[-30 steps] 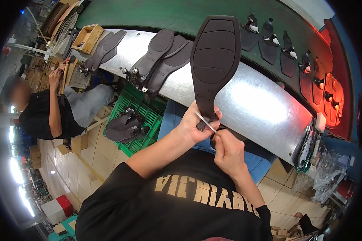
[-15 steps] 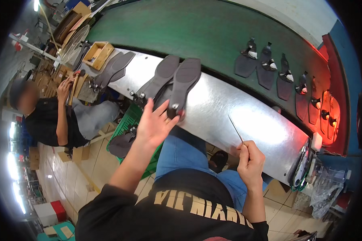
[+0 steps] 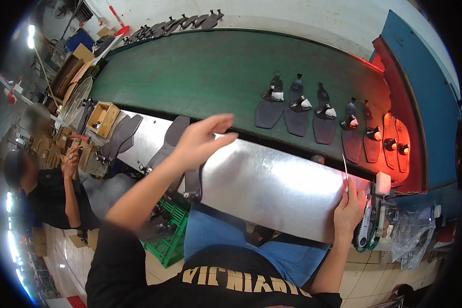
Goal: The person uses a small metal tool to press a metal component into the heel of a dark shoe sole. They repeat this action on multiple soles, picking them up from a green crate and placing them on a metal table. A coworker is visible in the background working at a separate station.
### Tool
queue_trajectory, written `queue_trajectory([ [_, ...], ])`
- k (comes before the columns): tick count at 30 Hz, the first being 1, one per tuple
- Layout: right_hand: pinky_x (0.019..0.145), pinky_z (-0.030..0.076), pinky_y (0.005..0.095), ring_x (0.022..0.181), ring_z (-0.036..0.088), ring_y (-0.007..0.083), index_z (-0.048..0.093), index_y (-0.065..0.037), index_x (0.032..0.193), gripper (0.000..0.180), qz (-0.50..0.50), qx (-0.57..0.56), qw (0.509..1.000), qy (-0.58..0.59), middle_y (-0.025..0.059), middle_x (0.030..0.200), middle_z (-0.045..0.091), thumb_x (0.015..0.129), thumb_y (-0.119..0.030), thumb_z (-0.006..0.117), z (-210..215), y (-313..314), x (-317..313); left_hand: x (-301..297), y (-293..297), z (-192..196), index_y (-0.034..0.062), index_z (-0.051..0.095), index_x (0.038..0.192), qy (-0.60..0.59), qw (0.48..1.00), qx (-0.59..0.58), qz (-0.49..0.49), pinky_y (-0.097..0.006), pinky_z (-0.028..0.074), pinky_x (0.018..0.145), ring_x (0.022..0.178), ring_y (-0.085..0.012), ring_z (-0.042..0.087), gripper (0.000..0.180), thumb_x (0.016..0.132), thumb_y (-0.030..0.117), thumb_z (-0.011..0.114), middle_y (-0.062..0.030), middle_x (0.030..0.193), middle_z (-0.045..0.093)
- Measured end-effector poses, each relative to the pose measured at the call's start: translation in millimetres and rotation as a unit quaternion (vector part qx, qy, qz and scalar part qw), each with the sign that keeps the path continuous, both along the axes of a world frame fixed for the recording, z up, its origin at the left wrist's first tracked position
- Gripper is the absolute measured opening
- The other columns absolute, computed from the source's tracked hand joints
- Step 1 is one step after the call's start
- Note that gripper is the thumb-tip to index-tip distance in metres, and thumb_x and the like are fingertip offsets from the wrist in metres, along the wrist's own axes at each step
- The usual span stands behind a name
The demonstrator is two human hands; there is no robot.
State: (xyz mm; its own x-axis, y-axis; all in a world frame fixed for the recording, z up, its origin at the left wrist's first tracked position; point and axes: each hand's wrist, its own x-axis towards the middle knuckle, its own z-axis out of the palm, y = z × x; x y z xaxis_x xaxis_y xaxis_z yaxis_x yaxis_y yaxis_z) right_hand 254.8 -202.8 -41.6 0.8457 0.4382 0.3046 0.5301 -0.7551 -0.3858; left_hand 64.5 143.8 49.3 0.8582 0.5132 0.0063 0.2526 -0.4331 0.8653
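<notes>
item: left hand [image 3: 203, 139]. raised over the near edge of the metal shelf [image 3: 272, 185], fingers spread and loosely extended, gripping nothing; palm faces down and away.

item: dark shoe sole [image 3: 169, 143]. lies flat on the metal shelf just under and to the left of the left hand's fingers; long axis runs from near-left to far-right, heel end toward the person. the left hand is clearly the nearer one; the right is well apart from it.

item: right hand [image 3: 350, 208]. at the right end of the shelf, fingers closed around a thin pale strip [image 3: 345, 169] that stands nearly upright above the fist.

item: 2 more dark soles [image 3: 122, 134], further left on the shelf, beside a small wooden box [image 3: 103, 118].

item: green conveyor belt [image 3: 200, 77] beyond the shelf, carrying 5 or more soles with straps [image 3: 297, 105] toward a red-lit opening [image 3: 395, 138].

item: another person in a black shirt [image 3: 41, 197], seated at far left.

item: green crate [image 3: 169, 241] on the floor below.
</notes>
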Motion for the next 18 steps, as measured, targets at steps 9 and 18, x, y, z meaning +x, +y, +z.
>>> queue_trajectory([
  [9,0.102,0.026,0.0510,0.104,0.051,0.0243,0.070,-0.016,0.107,0.025,-0.022,-0.025,0.981,-0.190,0.0050,0.106,0.057,0.085,-0.010,0.057,-11,1,0,203,74,-117,0.0038,0.059,0.122,-0.020,0.962,0.262,0.067,-0.041,0.045,0.096,0.119,-0.0372,0.055,0.049,0.088,0.038,0.064,-0.0242,0.134,0.052],
  [18,0.111,0.016,0.0548,0.105,0.054,0.0238,0.070,-0.013,0.092,0.011,0.060,0.021,0.983,-0.173,0.0021,0.096,0.059,0.083,-0.012,0.063,-5,2,-8,167,30,-127,0.0050,0.067,0.097,-0.067,0.921,0.369,0.106,-0.049,0.045,0.089,0.104,-0.0362,0.060,0.028,0.085,0.030,0.066,-0.0176,0.105,0.066],
])
